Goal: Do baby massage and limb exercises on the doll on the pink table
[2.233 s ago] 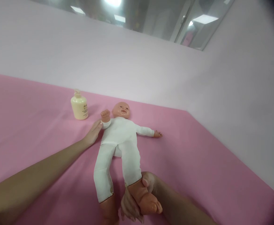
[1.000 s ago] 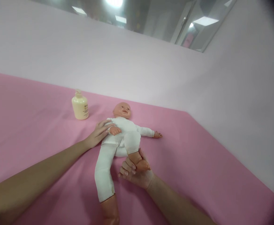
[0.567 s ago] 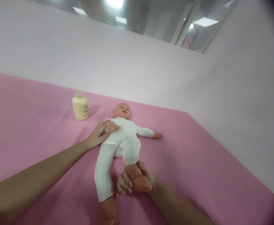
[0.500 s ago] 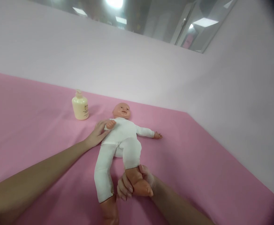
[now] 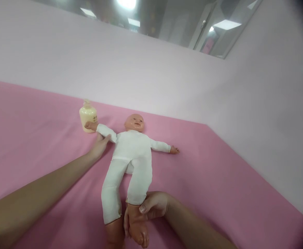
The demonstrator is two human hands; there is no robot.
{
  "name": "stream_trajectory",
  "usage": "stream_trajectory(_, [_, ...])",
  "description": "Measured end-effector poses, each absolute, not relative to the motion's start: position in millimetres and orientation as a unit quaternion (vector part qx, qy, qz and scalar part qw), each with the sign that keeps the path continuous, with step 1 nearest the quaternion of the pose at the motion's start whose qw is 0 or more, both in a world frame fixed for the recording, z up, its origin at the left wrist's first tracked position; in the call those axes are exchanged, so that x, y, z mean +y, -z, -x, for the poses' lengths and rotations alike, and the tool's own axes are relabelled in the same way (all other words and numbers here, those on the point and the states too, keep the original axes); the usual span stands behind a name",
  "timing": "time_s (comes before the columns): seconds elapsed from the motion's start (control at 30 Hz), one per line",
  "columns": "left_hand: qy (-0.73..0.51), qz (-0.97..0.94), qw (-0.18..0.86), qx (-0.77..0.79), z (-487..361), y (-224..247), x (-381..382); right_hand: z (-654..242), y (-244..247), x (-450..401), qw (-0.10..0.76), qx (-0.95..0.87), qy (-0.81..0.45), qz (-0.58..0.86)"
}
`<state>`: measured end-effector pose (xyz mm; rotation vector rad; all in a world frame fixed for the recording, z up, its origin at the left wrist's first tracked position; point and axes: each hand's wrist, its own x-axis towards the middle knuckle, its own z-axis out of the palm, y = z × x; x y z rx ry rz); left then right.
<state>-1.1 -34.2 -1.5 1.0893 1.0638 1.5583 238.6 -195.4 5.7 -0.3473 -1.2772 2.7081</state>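
Holding doll (image 5: 132,148) by ankle (image 5: 135,212) (R hand (image 5: 157,204)), arm (image 5: 105,131) (L hand (image 5: 99,147)); surface edge (image 5: 245,165) well R.

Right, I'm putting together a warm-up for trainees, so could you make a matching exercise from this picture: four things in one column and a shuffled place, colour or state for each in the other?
Things
1. bottle
2. doll
3. left hand
4. right hand

Places, colours and states
A. wrapped around an ankle
B. lying face up in white clothing
C. pale yellow and standing upright
D. against a white sleeve

Right pairs
1-C
2-B
3-D
4-A
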Motion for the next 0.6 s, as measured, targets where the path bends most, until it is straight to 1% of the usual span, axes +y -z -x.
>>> stream_trajectory(0.13, [-0.621,-0.458,0.447,0.453,1.4,3.3,-33.4,-237.4,-7.4,-195.5,0.068,-0.433,-0.892,0.114])
stream_trajectory(0.27, [-0.625,-0.463,0.438,0.451,2.2,3.8,-32.1,-237.9,-7.1,-193.4,0.055,-0.437,-0.895,0.071])
stream_trajectory(0.47, [-0.601,-0.512,0.410,0.456,1.9,0.5,-37.0,-242.5,5.0,-191.3,0.038,-0.450,-0.891,0.040])
stream_trajectory(0.53, [-0.575,-0.548,0.391,0.465,1.3,0.3,-39.8,-242.7,10.1,-192.6,0.045,-0.431,-0.901,-0.026])
stream_trajectory(0.6, [-0.557,-0.591,0.354,0.465,1.0,0.6,-42.7,-241.4,12.0,-194.1,0.092,-0.399,-0.904,-0.124])
